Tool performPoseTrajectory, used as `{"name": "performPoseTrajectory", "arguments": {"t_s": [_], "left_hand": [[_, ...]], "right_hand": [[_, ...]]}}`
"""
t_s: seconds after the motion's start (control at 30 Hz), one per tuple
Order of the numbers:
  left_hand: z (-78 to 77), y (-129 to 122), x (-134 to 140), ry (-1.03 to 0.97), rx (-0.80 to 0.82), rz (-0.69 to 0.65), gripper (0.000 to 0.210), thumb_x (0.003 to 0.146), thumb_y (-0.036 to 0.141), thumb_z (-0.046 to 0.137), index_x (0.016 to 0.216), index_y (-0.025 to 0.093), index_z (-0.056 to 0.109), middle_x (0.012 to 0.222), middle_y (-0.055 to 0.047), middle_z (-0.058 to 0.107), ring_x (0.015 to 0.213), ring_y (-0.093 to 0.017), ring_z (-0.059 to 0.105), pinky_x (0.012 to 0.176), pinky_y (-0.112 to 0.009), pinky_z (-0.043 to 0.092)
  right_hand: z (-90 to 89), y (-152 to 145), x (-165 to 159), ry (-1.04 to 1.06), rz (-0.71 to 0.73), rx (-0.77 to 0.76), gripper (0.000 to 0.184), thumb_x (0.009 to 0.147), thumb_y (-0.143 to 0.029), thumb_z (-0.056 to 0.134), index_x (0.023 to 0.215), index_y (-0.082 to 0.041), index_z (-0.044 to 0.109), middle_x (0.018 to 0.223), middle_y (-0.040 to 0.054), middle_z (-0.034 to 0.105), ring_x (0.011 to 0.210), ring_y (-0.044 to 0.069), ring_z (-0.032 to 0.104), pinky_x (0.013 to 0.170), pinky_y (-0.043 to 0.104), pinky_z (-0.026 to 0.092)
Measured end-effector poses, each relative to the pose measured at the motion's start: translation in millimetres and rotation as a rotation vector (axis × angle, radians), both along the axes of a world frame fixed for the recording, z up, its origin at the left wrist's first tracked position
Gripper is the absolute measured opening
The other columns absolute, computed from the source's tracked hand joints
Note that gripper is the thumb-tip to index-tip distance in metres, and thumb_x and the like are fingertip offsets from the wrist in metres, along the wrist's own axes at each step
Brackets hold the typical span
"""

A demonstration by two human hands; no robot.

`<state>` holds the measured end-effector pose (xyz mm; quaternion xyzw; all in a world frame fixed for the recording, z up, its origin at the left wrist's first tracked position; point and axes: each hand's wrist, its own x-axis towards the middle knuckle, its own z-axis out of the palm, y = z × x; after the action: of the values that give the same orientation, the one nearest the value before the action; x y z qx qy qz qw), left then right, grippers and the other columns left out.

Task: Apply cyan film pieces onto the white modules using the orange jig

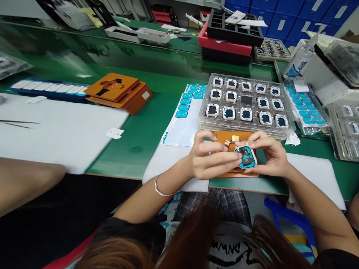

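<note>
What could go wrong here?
- Slip: the watch case is held at its edges by the right hand, so a loose grip could drop it onto the orange block.
- Smudge: bare fingers of the left hand are right at its blue-rimmed face and might mark it.
- Knock: the clear tray of white frames stands just beyond both hands; a bump could jostle them.

The left hand (206, 157) partly hides the watch case (248, 158).
</note>
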<state>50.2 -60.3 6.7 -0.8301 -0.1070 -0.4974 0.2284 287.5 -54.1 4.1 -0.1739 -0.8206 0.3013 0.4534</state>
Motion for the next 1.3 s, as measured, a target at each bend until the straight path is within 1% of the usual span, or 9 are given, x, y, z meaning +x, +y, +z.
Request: {"name": "performPoseTrajectory", "arguments": {"t_s": [0.2,0.33,0.6,0.8,0.9,0.97,1.1,1.2,1.3], "left_hand": [[-15.8,5,-3,0.086,-0.234,0.059,0.018,0.091,0.045,0.062,0.108,0.050,0.064,0.090,0.010,0.076,0.082,-0.019,0.050,0.083,-0.039,0.039],[-14.9,4,4,0.053,-0.281,0.085,0.032,0.087,0.051,0.066,0.117,0.040,0.064,0.099,0.004,0.075,0.094,-0.021,0.048,0.087,-0.039,0.037],[-4.7,2,6,0.084,-0.313,0.016,0.024,0.089,0.043,0.063,0.110,0.030,0.068,0.110,-0.004,0.068,0.102,-0.023,0.043,0.085,-0.037,0.040],[-5.2,0,9,0.111,-0.351,-0.052,0.021,0.091,0.037,0.060,0.111,0.037,0.066,0.113,-0.001,0.067,0.105,-0.023,0.042,0.088,-0.037,0.040],[-2.8,12,-2,0.058,-0.338,-0.062,0.021,0.094,0.044,0.055,0.111,0.037,0.064,0.109,0.000,0.068,0.101,-0.021,0.047,0.087,-0.037,0.040],[-0.4,27,-19,-0.098,-0.397,0.095,0.024,0.097,0.048,0.049,0.109,0.033,0.063,0.106,0.000,0.069,0.098,-0.020,0.051,0.090,-0.039,0.039],[2.8,58,-59,-0.393,-0.794,0.761,0.039,0.088,0.054,0.059,0.114,0.025,0.061,0.115,-0.008,0.067,0.109,-0.031,0.052,0.092,-0.048,0.038],[1.4,68,-74,-0.167,-1.145,1.147,0.056,0.079,0.058,0.068,0.120,0.021,0.060,0.131,-0.015,0.060,0.124,-0.042,0.044,0.097,-0.057,0.034],[-1.1,70,-72,0.045,-1.313,1.244,0.056,0.081,0.057,0.067,0.121,0.019,0.059,0.132,-0.015,0.060,0.126,-0.041,0.046,0.100,-0.057,0.034]], "right_hand": [[2.8,-4,-1,-0.022,0.005,-0.147,0.058,0.072,-0.036,0.086,0.123,-0.031,0.058,0.112,0.0067,0.069,0.100,0.025,0.064,0.088,0.042,0.055],[0.9,-6,-2,0.019,0.086,-0.318,0.054,0.075,-0.037,0.083,0.122,-0.029,0.058,0.117,0.0054,0.067,0.108,0.021,0.066,0.093,0.034,0.055],[-3.1,-5,-5,0.010,0.108,-0.374,0.051,0.075,-0.031,0.083,0.119,-0.027,0.056,0.118,0.0047,0.066,0.111,0.020,0.066,0.096,0.032,0.054],[-1.1,-6,-5,-0.019,0.099,-0.420,0.052,0.072,-0.034,0.085,0.115,-0.026,0.057,0.110,0.0046,0.068,0.105,0.021,0.068,0.095,0.034,0.055],[0.9,-5,-4,0.041,0.072,-0.437,0.051,0.071,-0.036,0.086,0.112,-0.026,0.059,0.108,0.0047,0.068,0.101,0.021,0.068,0.091,0.034,0.056],[2.7,-4,-2,0.067,0.027,-0.479,0.050,0.070,-0.041,0.086,0.110,-0.027,0.059,0.107,0.0057,0.068,0.099,0.022,0.069,0.087,0.034,0.057],[3.7,0,2,0.067,-0.038,-0.546,0.053,0.067,-0.048,0.086,0.107,-0.026,0.059,0.105,0.0069,0.069,0.096,0.024,0.070,0.081,0.034,0.058],[1.1,2,5,0.087,-0.046,-0.527,0.053,0.066,-0.046,0.087,0.107,-0.026,0.060,0.103,0.0068,0.070,0.094,0.023,0.071,0.077,0.031,0.058],[0.6,3,9,0.096,-0.057,-0.488,0.051,0.066,-0.042,0.087,0.107,-0.027,0.062,0.101,0.0060,0.071,0.092,0.022,0.071,0.075,0.030,0.058]]}}
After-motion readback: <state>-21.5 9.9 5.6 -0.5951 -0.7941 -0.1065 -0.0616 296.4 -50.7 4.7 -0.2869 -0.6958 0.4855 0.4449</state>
